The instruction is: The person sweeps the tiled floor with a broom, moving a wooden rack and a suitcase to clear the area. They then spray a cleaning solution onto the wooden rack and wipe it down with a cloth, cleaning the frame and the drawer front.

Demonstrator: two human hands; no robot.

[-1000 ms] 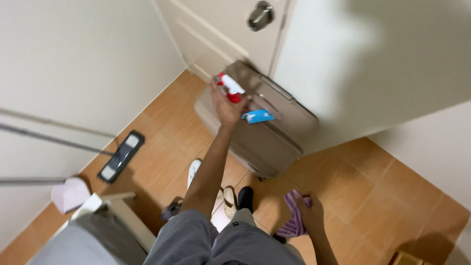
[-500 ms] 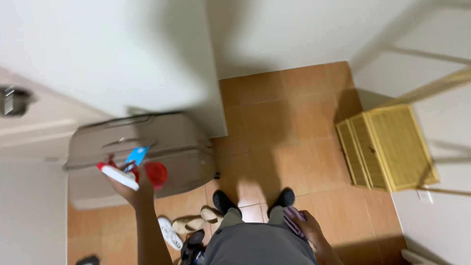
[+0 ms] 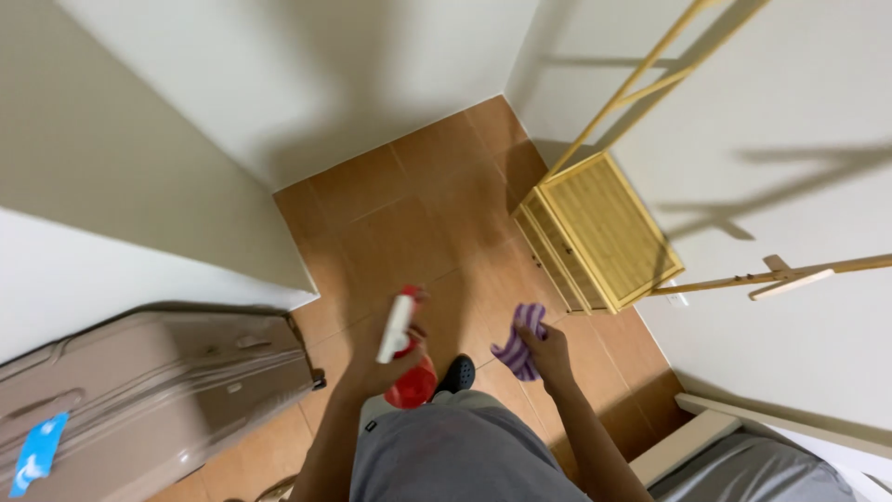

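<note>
the left hand (image 3: 386, 358) is wrapped around a red spray bottle (image 3: 407, 363) with a white nozzle, held tilted, nozzle end up and away from the body. the right hand (image 3: 548, 349) is closed on a purple striped cloth (image 3: 516, 344), which hangs bunched to the left of its fingers. beyond both grips lies bare orange tiled floor (image 3: 409, 204); off to the right of the cloth hand stands a yellow slatted crate (image 3: 599, 232) under a wooden rack (image 3: 743, 279), well apart. left of the bottle hand lies a beige suitcase (image 3: 158, 390). judging from this, nothing is being sprayed or wiped yet: both tools are in hand, no surface touched.
</note>
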